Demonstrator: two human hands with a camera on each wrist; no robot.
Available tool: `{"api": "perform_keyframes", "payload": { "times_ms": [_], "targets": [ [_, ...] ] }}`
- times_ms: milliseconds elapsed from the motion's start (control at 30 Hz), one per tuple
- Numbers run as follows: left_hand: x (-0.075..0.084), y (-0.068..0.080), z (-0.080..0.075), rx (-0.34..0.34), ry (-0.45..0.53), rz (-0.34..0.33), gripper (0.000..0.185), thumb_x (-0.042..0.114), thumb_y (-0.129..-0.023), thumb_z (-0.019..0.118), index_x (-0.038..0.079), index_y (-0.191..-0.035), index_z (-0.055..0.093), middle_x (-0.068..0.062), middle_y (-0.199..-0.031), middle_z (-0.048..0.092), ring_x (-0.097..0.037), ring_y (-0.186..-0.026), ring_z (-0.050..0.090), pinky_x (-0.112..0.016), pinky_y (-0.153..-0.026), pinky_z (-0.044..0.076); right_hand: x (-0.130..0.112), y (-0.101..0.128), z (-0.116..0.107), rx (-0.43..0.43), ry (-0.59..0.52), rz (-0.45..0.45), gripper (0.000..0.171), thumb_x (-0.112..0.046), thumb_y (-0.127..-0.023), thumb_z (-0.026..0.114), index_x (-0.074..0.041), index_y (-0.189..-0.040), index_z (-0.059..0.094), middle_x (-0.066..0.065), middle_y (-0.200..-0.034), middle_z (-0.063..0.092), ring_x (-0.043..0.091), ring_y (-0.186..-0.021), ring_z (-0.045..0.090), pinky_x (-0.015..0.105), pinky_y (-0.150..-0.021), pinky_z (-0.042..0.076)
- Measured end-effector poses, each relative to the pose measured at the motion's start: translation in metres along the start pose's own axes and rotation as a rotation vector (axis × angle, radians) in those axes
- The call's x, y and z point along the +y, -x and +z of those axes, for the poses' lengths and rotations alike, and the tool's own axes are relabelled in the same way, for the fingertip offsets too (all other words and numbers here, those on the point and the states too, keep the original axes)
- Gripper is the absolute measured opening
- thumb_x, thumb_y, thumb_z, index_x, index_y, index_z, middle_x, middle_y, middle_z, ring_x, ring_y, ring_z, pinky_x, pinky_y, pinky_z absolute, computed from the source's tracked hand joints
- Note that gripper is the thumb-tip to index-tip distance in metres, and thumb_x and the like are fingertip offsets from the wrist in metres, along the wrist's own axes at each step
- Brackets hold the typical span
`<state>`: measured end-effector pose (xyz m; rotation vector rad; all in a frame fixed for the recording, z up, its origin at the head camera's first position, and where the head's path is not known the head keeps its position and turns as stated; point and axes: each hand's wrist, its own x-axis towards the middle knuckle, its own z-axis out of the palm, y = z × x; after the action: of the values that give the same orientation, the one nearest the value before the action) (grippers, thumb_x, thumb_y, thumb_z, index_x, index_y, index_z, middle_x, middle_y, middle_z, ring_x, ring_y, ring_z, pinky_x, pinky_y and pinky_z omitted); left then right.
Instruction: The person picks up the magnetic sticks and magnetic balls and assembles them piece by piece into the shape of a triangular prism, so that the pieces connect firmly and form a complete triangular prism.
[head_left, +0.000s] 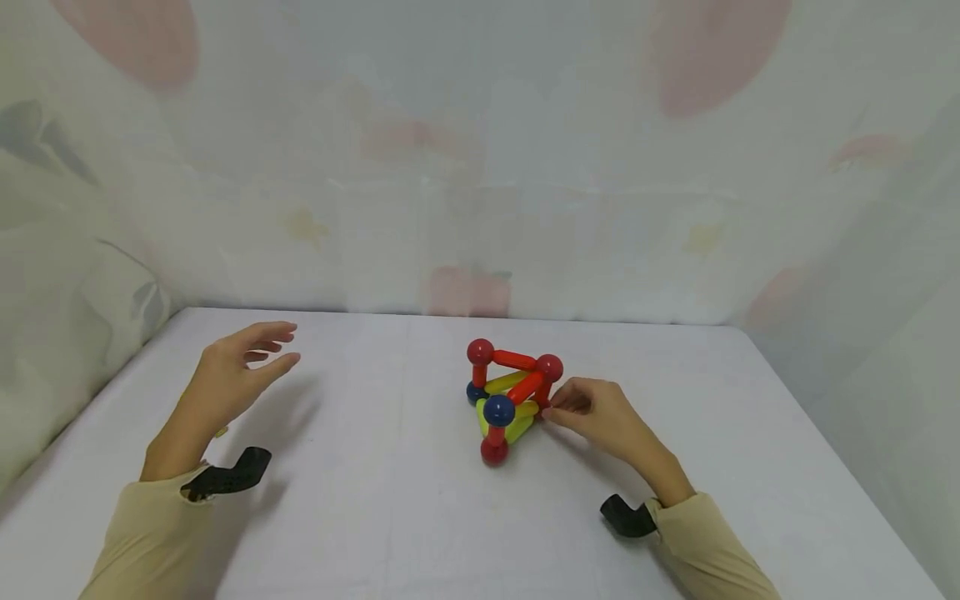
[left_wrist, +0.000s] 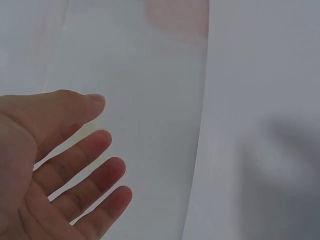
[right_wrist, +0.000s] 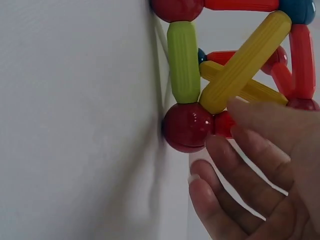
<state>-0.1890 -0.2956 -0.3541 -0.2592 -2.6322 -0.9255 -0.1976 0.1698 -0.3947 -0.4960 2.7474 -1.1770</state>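
Touching the toy with my right hand [head_left: 600, 414], I have the fingers [right_wrist: 260, 125] loosely bent, their tips against a short red rod beside a red ball [right_wrist: 187, 127] at the structure's right side; from the wrist view I cannot tell whether they pinch the rod or only rest on it. My left hand [head_left: 232, 375] hovers above the desk with its fingers [left_wrist: 85, 160] spread and nearly straight, holding nothing and touching nothing, well apart from the toy.

The rod-and-ball structure [head_left: 510, 400] stands near the middle of the desk [head_left: 390, 500], a little toward the far edge. It is a small frame of red, yellow and green rods joined at red and blue balls; a blue ball [head_left: 498, 410] faces me, with a red one below it on the surface and two more red ones at the top.

The desk is covered in plain white cloth. Behind its far edge and along both sides hangs a pale, translucent sheet with faint pink and yellow blotches. I see beige sleeves and dark wrist mounts on both arms.
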Motion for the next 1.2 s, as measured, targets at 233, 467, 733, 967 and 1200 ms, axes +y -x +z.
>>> {"api": "perform_keyframes", "payload": {
  "times_ms": [233,467,733,967,1200],
  "targets": [
    [-0.016,0.002,-0.012,-0.054,-0.024,-0.049,0.047,0.024,-0.089,0.075,0.011,-0.132,0.059,0.008,-0.114,0.064,0.024,-0.092,0.044,-0.002,-0.078,0.041,-0.005,0.002,0.003,-0.162,-0.047,-0.127,0.014,-0.022,-0.088,0.076,-0.014,-0.099,0.077,-0.005,-0.091,0.074,0.009,-0.083,0.065,0.021,-0.076,0.055],
    [-0.027,0.004,-0.021,-0.169,-0.034,-0.158,0.056,0.031,-0.091,0.073,0.009,-0.139,0.053,-0.016,-0.130,0.060,0.016,-0.094,0.047,-0.009,-0.070,0.048,-0.011,0.005,0.012,-0.225,-0.069,-0.151,0.017,-0.023,-0.086,0.078,-0.014,-0.101,0.078,-0.006,-0.091,0.073,0.008,-0.080,0.062,0.022,-0.071,0.055],
    [-0.049,0.006,-0.026,-0.276,-0.106,-0.180,0.057,0.030,-0.090,0.074,0.005,-0.137,0.054,-0.022,-0.124,0.063,-0.033,-0.109,0.060,-0.021,-0.074,0.048,-0.016,0.007,0.020,-0.247,-0.031,-0.151,0.022,-0.023,-0.085,0.079,-0.013,-0.104,0.076,-0.007,-0.088,0.072,0.006,-0.077,0.061,0.020,-0.070,0.054],
    [-0.060,0.009,-0.032,-0.427,-0.116,-0.201,0.059,0.023,-0.086,0.077,0.001,-0.135,0.054,-0.024,-0.122,0.061,-0.045,-0.113,0.055,-0.029,-0.075,0.048,-0.017,0.008,0.024,-0.239,0.004,-0.192,0.023,-0.023,-0.086,0.078,-0.012,-0.106,0.075,-0.006,-0.088,0.073,0.004,-0.078,0.062,0.020,-0.071,0.054],
    [-0.066,0.014,-0.039,-0.472,-0.148,-0.201,0.051,0.019,-0.086,0.075,0.001,-0.130,0.058,-0.027,-0.126,0.059,-0.044,-0.109,0.055,-0.032,-0.076,0.047,-0.019,0.009,0.028,-0.252,-0.001,-0.233,0.022,-0.021,-0.085,0.079,-0.012,-0.104,0.072,-0.005,-0.084,0.071,0.002,-0.077,0.063,0.019,-0.073,0.055]
  ]
}}
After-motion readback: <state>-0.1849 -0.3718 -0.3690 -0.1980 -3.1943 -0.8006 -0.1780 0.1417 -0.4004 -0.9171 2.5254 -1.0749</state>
